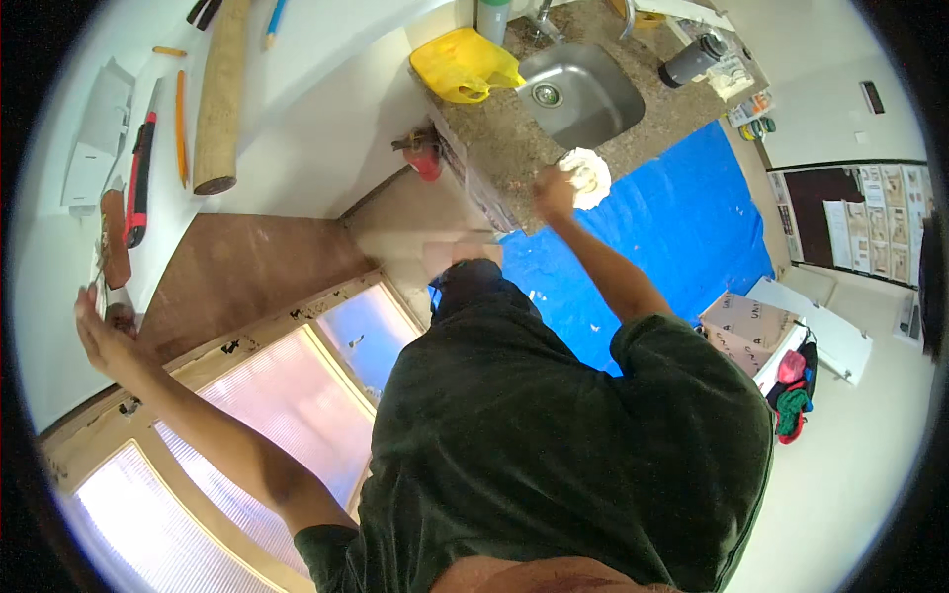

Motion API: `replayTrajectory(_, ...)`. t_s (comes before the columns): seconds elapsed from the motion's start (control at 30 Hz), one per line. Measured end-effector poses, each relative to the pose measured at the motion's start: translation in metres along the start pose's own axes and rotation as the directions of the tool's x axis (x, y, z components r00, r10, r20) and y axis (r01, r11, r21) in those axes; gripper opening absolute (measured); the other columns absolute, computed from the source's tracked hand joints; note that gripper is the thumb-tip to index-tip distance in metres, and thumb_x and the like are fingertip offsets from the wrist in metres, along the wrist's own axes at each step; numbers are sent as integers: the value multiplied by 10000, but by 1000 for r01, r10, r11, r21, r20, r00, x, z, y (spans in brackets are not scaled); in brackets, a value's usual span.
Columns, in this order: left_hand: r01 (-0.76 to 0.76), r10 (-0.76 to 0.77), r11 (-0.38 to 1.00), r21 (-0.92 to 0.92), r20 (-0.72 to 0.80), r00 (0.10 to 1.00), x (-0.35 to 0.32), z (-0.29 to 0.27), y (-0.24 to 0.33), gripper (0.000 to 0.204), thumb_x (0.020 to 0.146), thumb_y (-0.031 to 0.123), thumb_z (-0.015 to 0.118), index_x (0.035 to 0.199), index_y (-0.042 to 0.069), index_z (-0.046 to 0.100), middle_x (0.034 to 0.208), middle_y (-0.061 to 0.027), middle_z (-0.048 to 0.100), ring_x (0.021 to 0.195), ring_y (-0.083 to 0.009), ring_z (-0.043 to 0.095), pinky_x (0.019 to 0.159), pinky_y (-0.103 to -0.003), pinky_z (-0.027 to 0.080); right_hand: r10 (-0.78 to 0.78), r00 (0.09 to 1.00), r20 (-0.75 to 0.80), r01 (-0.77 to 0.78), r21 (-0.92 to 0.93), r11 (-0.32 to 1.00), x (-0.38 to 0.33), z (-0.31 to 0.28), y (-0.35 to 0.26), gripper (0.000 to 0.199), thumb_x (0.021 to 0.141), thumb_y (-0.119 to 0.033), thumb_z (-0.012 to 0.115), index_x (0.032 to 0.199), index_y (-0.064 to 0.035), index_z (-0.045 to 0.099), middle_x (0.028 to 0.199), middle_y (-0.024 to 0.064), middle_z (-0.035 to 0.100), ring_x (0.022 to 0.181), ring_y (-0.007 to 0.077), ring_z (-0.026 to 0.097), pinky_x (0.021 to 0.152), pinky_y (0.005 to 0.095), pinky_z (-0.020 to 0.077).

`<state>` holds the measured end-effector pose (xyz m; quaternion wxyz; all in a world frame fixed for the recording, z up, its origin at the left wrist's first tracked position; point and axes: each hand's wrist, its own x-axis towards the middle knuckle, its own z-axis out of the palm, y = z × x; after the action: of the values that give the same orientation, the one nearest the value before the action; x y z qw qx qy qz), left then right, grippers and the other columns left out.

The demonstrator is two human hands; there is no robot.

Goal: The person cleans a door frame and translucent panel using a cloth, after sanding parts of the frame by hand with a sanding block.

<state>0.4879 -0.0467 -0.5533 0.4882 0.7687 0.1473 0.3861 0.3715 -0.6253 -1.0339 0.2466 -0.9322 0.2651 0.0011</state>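
Observation:
My right hand (554, 193) reaches out to the speckled stone counter (494, 148) and presses a crumpled white cloth (590, 176) against its edge, just beside the steel sink (578, 94). My left hand (99, 331) is stretched far to the left with its fingers spread, flat against a white surface (59, 247). It touches the lower end of a small brown-handled tool (117, 267). A dark green shirt (554, 445) fills the lower middle of the view.
A yellow jug (465, 64) lies beside the sink, with a grey bottle (692, 61) on its far side. A red extinguisher (423, 153), blue tarp (682, 217) and cardboard box (746, 326) lie beyond. A wooden cylinder (219, 94), red-black knife (138, 178) and orange pencil (181, 128) rest near my left hand.

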Motion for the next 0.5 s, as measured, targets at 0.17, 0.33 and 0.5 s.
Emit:
replayTrajectory(0.17,-95,82,980,-173,-81,993,-1,-54,-48,362,1003,267,649,1257,11,681,1254,-98,717,727,-128,564,603,-239,417,223,959,175,-203,-126,971,51,31,145,1283,659,-672,837,1650,-149,214,1659,347,138,1548,506,114,1241,586,186)
replayTrajectory(0.33,-77,72,995,-64,-83,994,-8,-83,-74,314,1023,203,615,1261,9,676,1174,-97,713,742,-115,563,640,-233,428,188,963,-196,-170,102,980,58,39,150,336,947,-257,640,1249,-115,679,1067,152,756,974,339,730,815,493,579)
replayTrajectory(0.5,-65,56,993,-100,-91,994,-73,-119,-108,241,991,184,625,1119,3,720,910,-22,676,703,-73,526,600,-225,395,90,781,618,-598,698,394,-2,11,19,310,980,-178,636,1242,-15,663,1100,159,722,961,288,723,794,446,586)
